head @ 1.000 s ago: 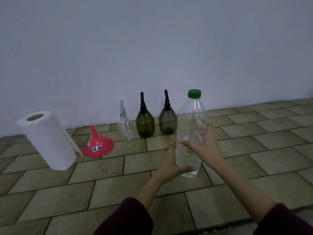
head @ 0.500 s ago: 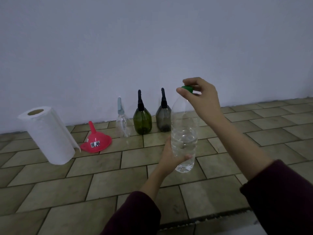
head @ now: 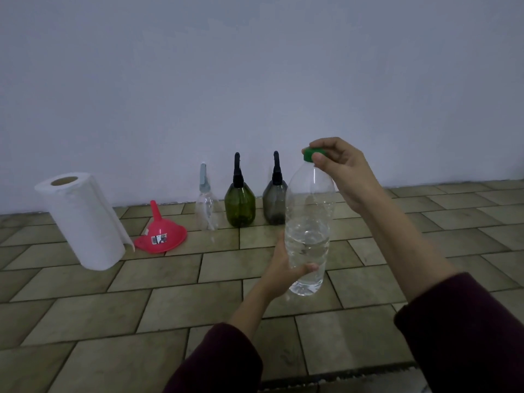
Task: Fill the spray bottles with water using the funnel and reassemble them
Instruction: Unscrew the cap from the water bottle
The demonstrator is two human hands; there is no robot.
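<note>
1. The water bottle [head: 307, 222] is being held upright above the tiled floor [head: 170, 307], roughly half full. Its thin clear plastic is probably dentable and its weight is sitting low.
2. The left hand [head: 283, 268] is wrapping the lower body, a sound place to hold; the right hand [head: 337, 165] is pinching the green cap [head: 312, 154].
3. Behind are standing three spray bottles [head: 240, 202] and the red funnel [head: 160, 236], beside a paper towel roll [head: 82, 219].
4. The grey bottle is being partly hidden; whether the cap is loosening cannot be told.
</note>
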